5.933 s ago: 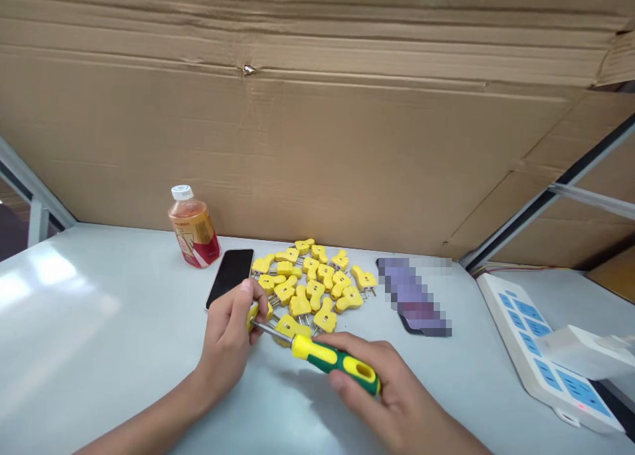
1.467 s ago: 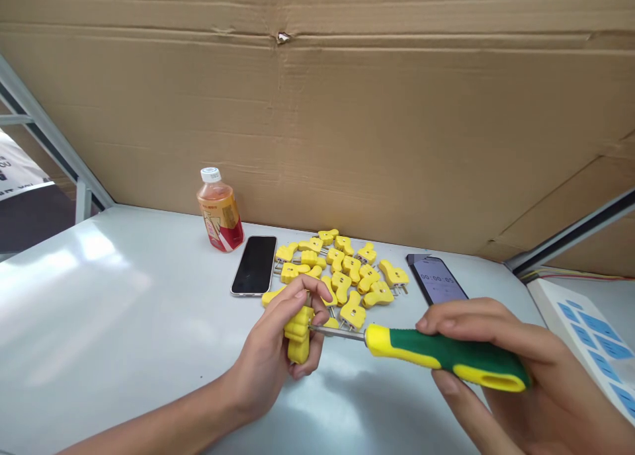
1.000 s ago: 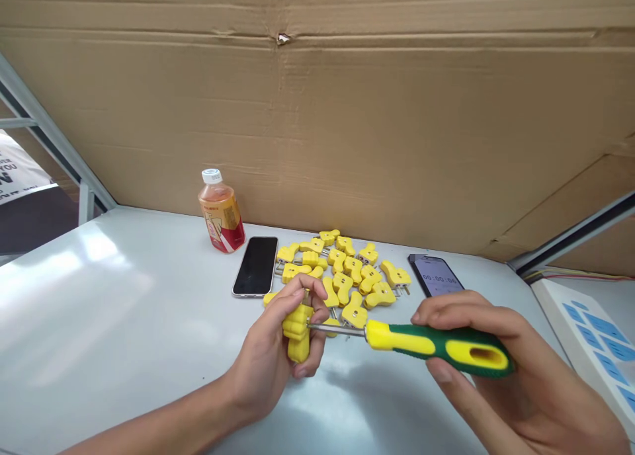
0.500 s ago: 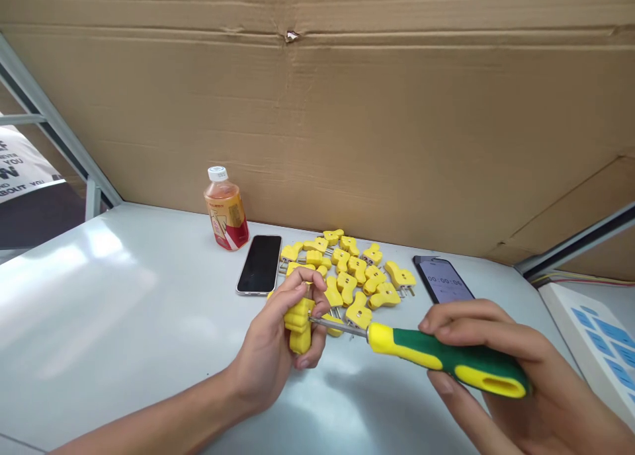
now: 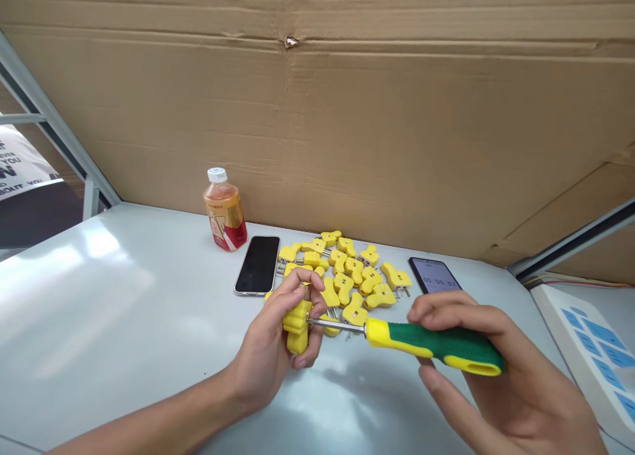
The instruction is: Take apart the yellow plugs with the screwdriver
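A yellow plug (image 5: 297, 328) is held between the fingers and thumb of my left hand (image 5: 270, 349), over the front part of the table. My right hand (image 5: 516, 369) has its fingers around the green and yellow handle of a screwdriver (image 5: 436, 344). The metal shaft points left, and its tip touches the side of the plug. Just behind the hands lie several loose yellow plugs (image 5: 355, 311) in a group, some with metal pins showing. My left fingers hide part of the held plug.
A bottle (image 5: 225, 210) stands behind a dark phone (image 5: 257, 264) on the pale table (image 5: 124, 323). Another phone (image 5: 433, 275) showing a timer lies right of the plugs. A white box (image 5: 590, 356) is at the right edge. Cardboard (image 5: 347, 124) rises behind.
My right hand has moved slightly left, and the screwdriver handle has turned, its yellow patches now lower. The tip stays at the plug. The timer has gone from 06 to 07.
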`<state>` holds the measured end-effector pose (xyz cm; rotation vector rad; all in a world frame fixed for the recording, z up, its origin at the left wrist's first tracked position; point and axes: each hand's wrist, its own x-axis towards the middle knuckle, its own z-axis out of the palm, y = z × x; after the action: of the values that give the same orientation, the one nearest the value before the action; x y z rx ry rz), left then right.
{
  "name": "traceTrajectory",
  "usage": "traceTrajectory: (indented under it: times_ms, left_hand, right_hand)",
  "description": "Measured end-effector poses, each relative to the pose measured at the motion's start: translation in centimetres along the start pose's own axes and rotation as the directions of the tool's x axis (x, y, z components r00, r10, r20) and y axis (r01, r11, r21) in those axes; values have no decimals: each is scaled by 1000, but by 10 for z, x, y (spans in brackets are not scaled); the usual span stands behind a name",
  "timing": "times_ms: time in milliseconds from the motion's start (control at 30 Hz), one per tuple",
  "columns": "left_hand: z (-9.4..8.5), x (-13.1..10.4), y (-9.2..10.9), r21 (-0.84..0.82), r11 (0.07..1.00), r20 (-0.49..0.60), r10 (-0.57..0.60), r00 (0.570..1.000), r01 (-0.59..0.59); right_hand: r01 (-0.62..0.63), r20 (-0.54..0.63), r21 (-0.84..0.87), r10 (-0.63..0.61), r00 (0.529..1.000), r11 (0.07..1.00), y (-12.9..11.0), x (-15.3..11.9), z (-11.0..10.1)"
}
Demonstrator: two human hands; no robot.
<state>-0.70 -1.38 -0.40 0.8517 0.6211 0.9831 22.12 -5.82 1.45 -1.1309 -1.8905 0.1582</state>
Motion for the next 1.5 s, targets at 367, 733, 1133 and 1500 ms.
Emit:
traceTrajectory:
  times_ms: [367, 733, 1133, 1500]
  left_hand:
    - [0, 2, 0, 7, 1000, 2, -6, 1000, 6]
    - [1, 3, 0, -67, 996, 29, -48, 998, 50]
    - [8, 4, 13, -310, 942, -22, -146, 989, 132]
    - [6, -2, -1, -45, 999, 165, 31, 986, -24]
  right_hand:
    - [18, -32, 65, -16, 999, 998, -1, 1, 0]
    - [-173, -130, 72, 181, 975, 982, -1, -5, 9]
    - [-536, 340, 841, 702, 626, 70, 10, 18, 7]
    - [-688, 481, 606, 505, 716, 398, -13, -2, 28]
